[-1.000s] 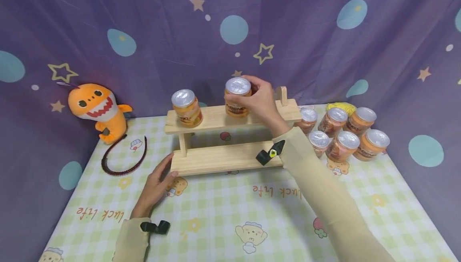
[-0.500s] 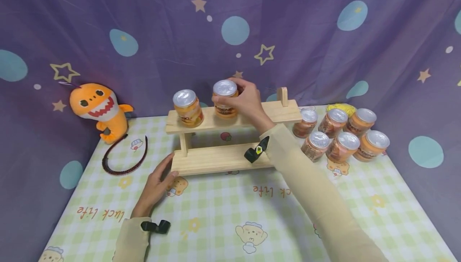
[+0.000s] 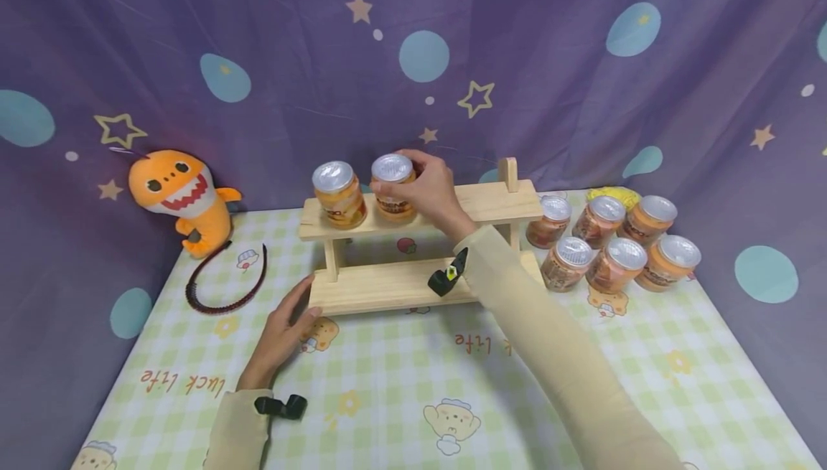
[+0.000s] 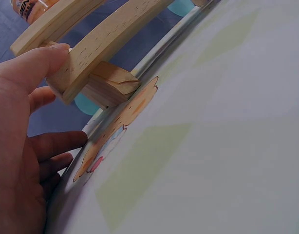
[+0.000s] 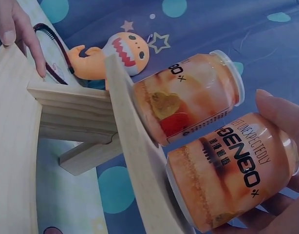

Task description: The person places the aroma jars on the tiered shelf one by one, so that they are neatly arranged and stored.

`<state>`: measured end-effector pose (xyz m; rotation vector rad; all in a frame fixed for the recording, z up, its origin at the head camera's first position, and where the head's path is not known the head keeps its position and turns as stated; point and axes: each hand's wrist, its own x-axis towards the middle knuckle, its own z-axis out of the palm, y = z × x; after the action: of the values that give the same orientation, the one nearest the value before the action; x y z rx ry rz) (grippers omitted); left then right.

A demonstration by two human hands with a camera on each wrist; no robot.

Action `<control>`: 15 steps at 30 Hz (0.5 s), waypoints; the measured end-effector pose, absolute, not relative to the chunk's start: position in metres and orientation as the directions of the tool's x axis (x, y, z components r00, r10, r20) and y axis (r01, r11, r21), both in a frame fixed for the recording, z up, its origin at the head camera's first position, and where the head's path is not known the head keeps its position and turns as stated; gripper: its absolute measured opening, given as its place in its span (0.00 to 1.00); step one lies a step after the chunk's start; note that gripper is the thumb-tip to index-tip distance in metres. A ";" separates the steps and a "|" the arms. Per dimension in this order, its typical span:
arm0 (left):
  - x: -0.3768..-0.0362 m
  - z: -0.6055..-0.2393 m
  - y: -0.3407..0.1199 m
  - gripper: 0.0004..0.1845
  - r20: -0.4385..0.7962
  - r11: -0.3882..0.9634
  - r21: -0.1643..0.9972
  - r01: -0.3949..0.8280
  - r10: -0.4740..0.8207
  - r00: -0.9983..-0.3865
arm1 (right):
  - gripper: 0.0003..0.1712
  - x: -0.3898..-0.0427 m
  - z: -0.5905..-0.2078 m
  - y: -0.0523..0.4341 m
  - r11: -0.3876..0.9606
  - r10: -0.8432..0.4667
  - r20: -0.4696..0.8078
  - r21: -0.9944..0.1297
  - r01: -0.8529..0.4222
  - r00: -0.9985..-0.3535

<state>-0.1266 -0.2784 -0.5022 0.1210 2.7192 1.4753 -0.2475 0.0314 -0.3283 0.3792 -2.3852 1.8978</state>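
A two-tier wooden shelf (image 3: 394,287) stands on the table. My left hand (image 3: 281,326) holds the left end of its lower board, thumb at the front corner and index finger at the end face; the left wrist view shows the other fingers low beside the tablecloth. My right hand (image 3: 431,186) grips an orange-labelled can (image 3: 394,201) with a silver lid by its side, upright at the upper board. Just left of it another such can (image 3: 340,201) stands on that board. In the right wrist view the gripped can (image 5: 232,170) is close beside the standing can (image 5: 188,97).
Several more cans (image 3: 617,265) stand grouped right of the shelf, a yellow item (image 3: 614,194) behind them. An orange shark plush (image 3: 184,197) leans at the back left. A dark headband (image 3: 222,308) lies in front of it. A purple curtain (image 3: 543,97) hangs behind.
My right hand has moved left along the upper board with the can, bringing it close to the standing one. My left hand has stayed at the shelf's end.
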 end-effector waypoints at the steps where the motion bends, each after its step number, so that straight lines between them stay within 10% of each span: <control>1: -0.126 -0.502 -0.278 0.35 -0.002 0.541 0.839 0.047 0.090 -0.996 | 0.31 -0.248 -0.329 0.031 0.206 -0.150 0.206 -0.950 -0.235 -0.967; 15: -0.127 -0.503 -0.279 0.34 -0.001 0.539 0.841 0.050 0.095 -0.995 | 0.33 -0.250 -0.332 0.022 0.207 -0.150 0.203 -0.951 -0.231 -0.968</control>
<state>-0.1272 -0.2791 -0.5028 0.1282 2.7143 1.4814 -0.2499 0.0222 -0.3324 0.3777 -2.3888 1.9002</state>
